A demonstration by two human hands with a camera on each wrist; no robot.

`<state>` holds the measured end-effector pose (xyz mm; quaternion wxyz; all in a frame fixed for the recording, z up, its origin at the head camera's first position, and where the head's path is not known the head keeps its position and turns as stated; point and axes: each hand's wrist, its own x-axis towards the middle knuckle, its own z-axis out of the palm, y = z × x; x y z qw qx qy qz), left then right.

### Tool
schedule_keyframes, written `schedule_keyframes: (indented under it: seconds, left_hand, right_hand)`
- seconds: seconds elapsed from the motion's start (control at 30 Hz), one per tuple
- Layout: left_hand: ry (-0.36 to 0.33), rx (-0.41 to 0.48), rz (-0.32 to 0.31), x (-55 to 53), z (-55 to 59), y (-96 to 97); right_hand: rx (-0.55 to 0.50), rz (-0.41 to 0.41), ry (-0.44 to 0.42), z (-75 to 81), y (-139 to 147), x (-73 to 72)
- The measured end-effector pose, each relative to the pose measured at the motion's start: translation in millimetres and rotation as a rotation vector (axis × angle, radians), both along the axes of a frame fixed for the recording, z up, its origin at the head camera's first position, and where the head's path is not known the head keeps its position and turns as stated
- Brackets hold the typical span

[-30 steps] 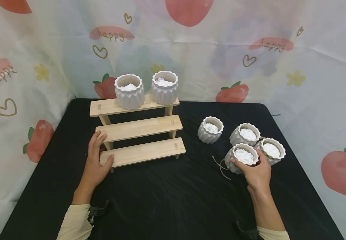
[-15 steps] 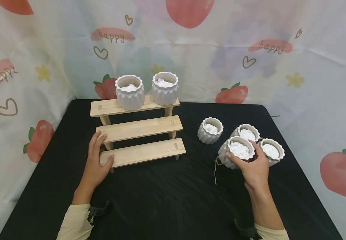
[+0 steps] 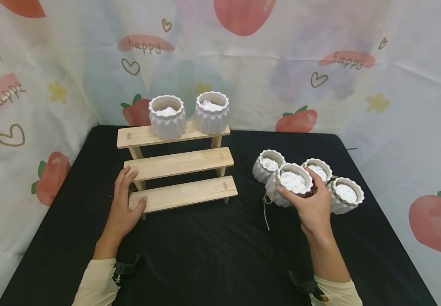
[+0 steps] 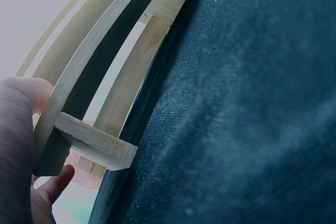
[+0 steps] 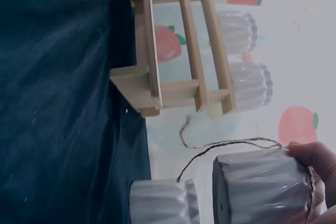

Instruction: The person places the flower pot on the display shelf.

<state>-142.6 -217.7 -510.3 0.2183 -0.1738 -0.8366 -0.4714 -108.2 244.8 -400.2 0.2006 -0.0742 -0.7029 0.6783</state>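
A white ribbed ceramic pot (image 3: 276, 192) with crumpled white filling is in my right hand (image 3: 314, 210), thumb and fingers gripping it near the scalloped rim. In the right wrist view this pot (image 5: 265, 187) lifts clear of the surface, its base showing and loose twine (image 5: 236, 142) trailing from its neck. My left hand (image 3: 122, 214) holds the left end of a three-tier wooden stand (image 3: 183, 163), thumb on the lowest shelf and fingers by the middle one. The left wrist view has the thumb over the plank edge (image 4: 89, 51) and a fingertip behind it.
Two similar pots, a left one (image 3: 168, 121) and a right one (image 3: 211, 117), stand on the top shelf. Right of the stand, more pots sit on the black cloth (image 3: 205, 255): one behind the held pot (image 3: 260, 170), two farther right (image 3: 317, 163) (image 3: 344, 204). A printed curtain hangs behind.
My right hand has raised the pot from beside the others and carried it left and slightly back, its twine now hanging down. The left hand stays on the stand.
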Motion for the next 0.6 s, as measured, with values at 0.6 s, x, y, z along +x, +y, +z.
schedule_keyframes:
  seconds: [0.6]
  left_hand:
    - [0.015,0.0,-0.002,0.2,0.0,-1.2]
  right_hand:
    - [0.04,0.115,0.049,11.8,-34,-21.6]
